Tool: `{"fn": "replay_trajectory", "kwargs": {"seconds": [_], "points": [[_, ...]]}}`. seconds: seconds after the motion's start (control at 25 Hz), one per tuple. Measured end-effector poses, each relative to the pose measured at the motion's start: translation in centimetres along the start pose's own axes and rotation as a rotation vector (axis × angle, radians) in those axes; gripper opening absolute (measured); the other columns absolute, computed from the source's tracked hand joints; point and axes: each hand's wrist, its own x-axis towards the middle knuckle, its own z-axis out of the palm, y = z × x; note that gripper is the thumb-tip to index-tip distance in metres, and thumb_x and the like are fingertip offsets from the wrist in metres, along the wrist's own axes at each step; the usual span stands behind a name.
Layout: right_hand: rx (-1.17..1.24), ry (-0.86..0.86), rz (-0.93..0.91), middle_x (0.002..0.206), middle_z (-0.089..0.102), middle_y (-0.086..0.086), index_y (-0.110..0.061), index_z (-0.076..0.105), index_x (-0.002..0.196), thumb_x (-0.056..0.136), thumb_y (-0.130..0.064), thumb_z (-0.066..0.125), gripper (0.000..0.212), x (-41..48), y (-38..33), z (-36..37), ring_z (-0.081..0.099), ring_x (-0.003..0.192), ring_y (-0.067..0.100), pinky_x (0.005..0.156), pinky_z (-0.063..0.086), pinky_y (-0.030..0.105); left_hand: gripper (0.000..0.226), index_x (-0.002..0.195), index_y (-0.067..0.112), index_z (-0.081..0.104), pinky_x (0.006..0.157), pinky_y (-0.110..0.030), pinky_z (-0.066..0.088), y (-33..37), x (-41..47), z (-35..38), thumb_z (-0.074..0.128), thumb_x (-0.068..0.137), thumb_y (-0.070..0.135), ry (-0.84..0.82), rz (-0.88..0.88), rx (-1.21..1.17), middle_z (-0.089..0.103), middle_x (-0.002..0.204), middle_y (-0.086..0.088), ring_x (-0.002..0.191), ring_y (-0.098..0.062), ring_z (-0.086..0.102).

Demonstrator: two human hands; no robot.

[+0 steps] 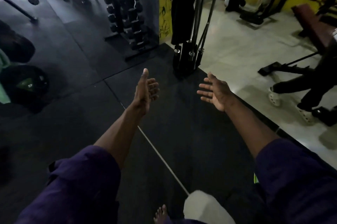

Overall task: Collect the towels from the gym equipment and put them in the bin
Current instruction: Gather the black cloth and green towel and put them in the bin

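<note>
Both my arms reach forward over the black rubber floor (182, 132). My left hand (145, 89) is held edge-on with the thumb up and the fingers loose, holding nothing. My right hand (215, 90) is palm up with the fingers spread, also holding nothing. At the far left edge a pale green cloth (4, 77) shows beside a dark round container with green inside (25, 85); I cannot tell whether that cloth is a towel. No bin is clearly identifiable.
A dumbbell rack (125, 10) stands ahead on the left. Barbells (189, 54) stand upright in a holder straight ahead. A person's legs in white shoes (291, 92) and a bench (313, 26) occupy the light tiled floor (237, 56) at the right. My bare foot (161, 213) shows at the bottom.
</note>
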Motion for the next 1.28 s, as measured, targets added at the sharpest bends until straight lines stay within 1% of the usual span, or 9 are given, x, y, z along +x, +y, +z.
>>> {"fn": "replay_trajectory", "kwargs": {"seconds": [0.24, 0.4, 0.52, 0.64, 0.84, 1.0, 1.08, 1.16, 1.28], "points": [[0.008, 0.010, -0.046, 0.130, 0.064, 0.012, -0.013, 0.054, 0.135, 0.095, -0.057, 0.053, 0.060, 15.5, -7.9, 1.8, 0.069, 0.104, 0.030, 0.078, 0.053, 0.040, 0.068, 0.121, 0.012, 0.061, 0.091, -0.040, 0.051, 6.2, 15.4, 2.5, 0.039, 0.095, 0.071, -0.031, 0.009, 0.017, 0.065, 0.122, -0.008, 0.111, -0.025, 0.063], [0.008, -0.003, -0.058, 0.130, 0.063, 0.012, -0.013, 0.054, 0.135, 0.095, -0.059, 0.051, 0.061, 26.9, -13.7, 2.6, 0.069, 0.105, 0.030, 0.076, 0.052, 0.038, 0.073, 0.132, 0.011, 0.058, 0.097, -0.043, 0.050, 11.3, 26.4, 4.5, 0.038, 0.095, 0.072, -0.013, 0.034, 0.041, 0.064, 0.121, -0.006, 0.110, -0.023, 0.063], [0.015, -0.018, -0.078, 0.129, 0.063, 0.011, -0.013, 0.054, 0.136, 0.095, -0.060, 0.051, 0.063, 33.6, -18.1, 3.5, 0.069, 0.104, 0.029, 0.074, 0.052, 0.037, 0.073, 0.130, 0.012, 0.060, 0.091, -0.041, 0.051, 15.0, 32.7, 6.2, 0.040, 0.095, 0.072, 0.017, 0.056, 0.038, 0.066, 0.122, -0.007, 0.108, -0.023, 0.064], [-0.006, -0.041, -0.086, 0.129, 0.064, 0.010, -0.015, 0.055, 0.135, 0.094, -0.061, 0.052, 0.062, 40.0, -22.8, 4.7, 0.069, 0.104, 0.028, 0.078, 0.053, 0.039, 0.070, 0.126, 0.013, 0.061, 0.084, -0.039, 0.051, 18.7, 39.3, 7.5, 0.040, 0.094, 0.072, 0.035, 0.044, 0.026, 0.066, 0.126, -0.009, 0.109, -0.025, 0.065], [-0.054, -0.043, -0.171, 0.127, 0.065, 0.009, -0.013, 0.052, 0.141, 0.092, -0.061, 0.055, 0.069, 51.3, -29.0, 6.9, 0.070, 0.103, 0.027, 0.075, 0.054, 0.037, 0.080, 0.139, 0.008, 0.056, 0.083, -0.038, 0.049, 23.7, 51.5, 8.4, 0.038, 0.095, 0.072, 0.021, 0.065, 0.019, 0.064, 0.132, -0.011, 0.109, -0.025, 0.064], [-0.081, -0.010, -0.240, 0.128, 0.062, 0.008, -0.015, 0.048, 0.144, 0.092, -0.060, 0.056, 0.069, 62.2, -34.3, 10.0, 0.069, 0.104, 0.025, 0.078, 0.055, 0.037, 0.080, 0.140, 0.007, 0.055, 0.083, -0.039, 0.049, 28.9, 63.2, 9.0, 0.039, 0.095, 0.071, 0.002, 0.103, 0.002, 0.064, 0.132, -0.012, 0.111, -0.027, 0.063], [-0.080, 0.027, -0.254, 0.129, 0.061, 0.009, -0.017, 0.047, 0.145, 0.094, -0.058, 0.057, 0.066, 66.8, -37.1, 11.8, 0.068, 0.104, 0.024, 0.082, 0.055, 0.038, 0.076, 0.133, 0.008, 0.059, 0.085, -0.039, 0.050, 32.0, 68.3, 9.4, 0.040, 0.095, 0.071, -0.006, 0.098, 0.015, 0.066, 0.125, -0.010, 0.112, -0.027, 0.063], [-0.105, 0.084, -0.303, 0.132, 0.060, 0.008, -0.018, 0.043, 0.147, 0.093, -0.056, 0.058, 0.067, 70.4, -39.6, 13.3, 0.067, 0.104, 0.022, 0.085, 0.056, 0.039, 0.066, 0.111, 0.012, 0.065, 0.077, -0.037, 0.048, 35.1, 72.0, 9.8, 0.042, 0.094, 0.071, -0.033, 0.100, 0.011, 0.067, 0.107, -0.006, 0.096, -0.022, 0.063], [-0.156, 0.240, -0.398, 0.140, 0.056, 0.010, -0.020, 0.036, 0.152, 0.091, -0.056, 0.061, 0.075, 76.7, -44.9, 14.8, 0.062, 0.117, 0.025, 0.098, 0.053, 0.046, 0.055, 0.080, 0.020, 0.053, 0.062, -0.034, 0.036, 39.5, 78.2, 10.8, 0.043, 0.093, 0.072, -0.107, 0.095, 0.007, 0.051, 0.085, -0.004, 0.072, -0.020, 0.046]]}}
